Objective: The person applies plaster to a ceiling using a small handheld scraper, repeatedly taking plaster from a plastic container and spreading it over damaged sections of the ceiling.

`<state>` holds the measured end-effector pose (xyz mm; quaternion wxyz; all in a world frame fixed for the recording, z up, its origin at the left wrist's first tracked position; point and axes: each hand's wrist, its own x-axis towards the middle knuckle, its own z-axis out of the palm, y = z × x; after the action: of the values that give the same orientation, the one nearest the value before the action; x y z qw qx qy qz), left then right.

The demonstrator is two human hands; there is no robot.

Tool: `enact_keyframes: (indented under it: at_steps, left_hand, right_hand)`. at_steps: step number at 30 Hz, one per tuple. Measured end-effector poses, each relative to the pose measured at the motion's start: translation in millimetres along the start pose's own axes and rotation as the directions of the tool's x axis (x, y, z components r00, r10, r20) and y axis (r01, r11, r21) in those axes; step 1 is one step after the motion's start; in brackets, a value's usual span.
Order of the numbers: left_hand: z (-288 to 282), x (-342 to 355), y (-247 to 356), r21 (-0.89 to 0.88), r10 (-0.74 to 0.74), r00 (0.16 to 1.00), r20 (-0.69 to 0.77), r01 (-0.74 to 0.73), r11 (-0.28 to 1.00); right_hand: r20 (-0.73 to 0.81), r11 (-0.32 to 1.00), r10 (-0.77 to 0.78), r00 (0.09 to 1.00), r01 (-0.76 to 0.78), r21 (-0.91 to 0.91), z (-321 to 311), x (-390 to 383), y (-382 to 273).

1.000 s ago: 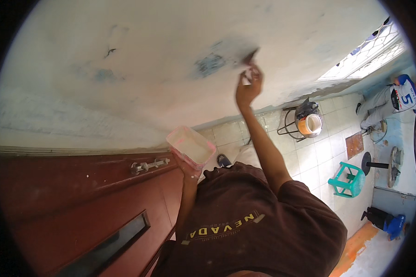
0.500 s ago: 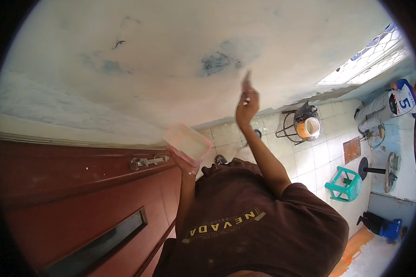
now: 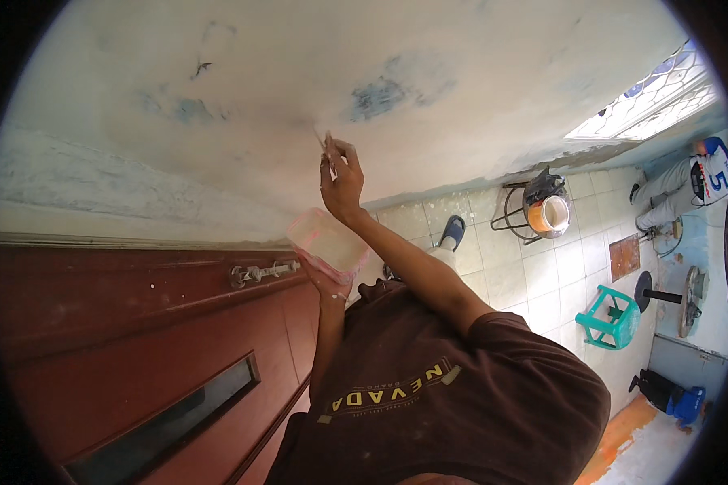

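Note:
My left hand (image 3: 325, 280) grips a pink-edged plastic tub (image 3: 322, 263) from below, beside the door. Pale, whitish material (image 3: 340, 242) shows inside it. Raised above the tub, my right hand (image 3: 344, 184) pinches a thin flat scraper (image 3: 319, 137), seen nearly edge-on, with its tip close to the wall. Whether the tip touches the wall I cannot tell. The pale wall (image 3: 259, 153) has dark blue-grey patches (image 3: 378, 99) and a small dark crack mark (image 3: 202, 68).
A red-brown door (image 3: 178, 323) with a metal bolt (image 3: 259, 273) stands at the left. To the right are a stool (image 3: 510, 217) bearing an orange-and-white bucket (image 3: 552, 215), a green plastic stool (image 3: 611, 319), and a person (image 3: 708, 178) by the far wall.
My right hand has swung left along the wall with the scraper, from right of the large blue-grey patch to below its left side. My left hand still holds the tub.

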<state>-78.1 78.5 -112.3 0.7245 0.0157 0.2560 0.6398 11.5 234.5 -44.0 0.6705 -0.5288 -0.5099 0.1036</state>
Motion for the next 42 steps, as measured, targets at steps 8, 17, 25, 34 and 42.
enact_keyframes:
  at_steps: [8, 17, 25, 34, 42]
  left_hand:
    - [-5.7, 9.3, -6.6, -0.094, -0.036, 0.994, 0.106, 0.046, 0.994]
    - [21.7, 12.2, -5.7, -0.071, 0.024, 1.0, 0.018, -0.022, 0.997]
    - [24.1, 13.4, -7.7, -0.081, 0.033, 0.999, 0.008, -0.032, 0.996]
    - [33.6, 9.4, -2.7, -0.078, 0.057, 0.998, 0.013, -0.056, 0.995]
    - [23.1, 6.5, 0.4, -0.06, 0.053, 0.998, 0.045, -0.051, 0.997]
  right_hand:
    - [0.472, 0.218, 0.764, 0.439, -0.865, 0.452, -89.0, -10.3, 93.1]
    - [0.688, -0.454, 0.617, 0.382, -0.541, 0.708, -100.9, 137.3, 53.9]
    - [0.76, -0.488, 0.398, 0.514, -0.583, 0.65, -173.3, 170.2, -14.6]
    - [0.748, -0.375, 0.498, 0.438, -0.669, 0.642, -90.4, 164.2, 28.8]
    - [0.721, -0.383, 0.539, 0.435, -0.636, 0.67, -163.0, 137.9, -14.0]
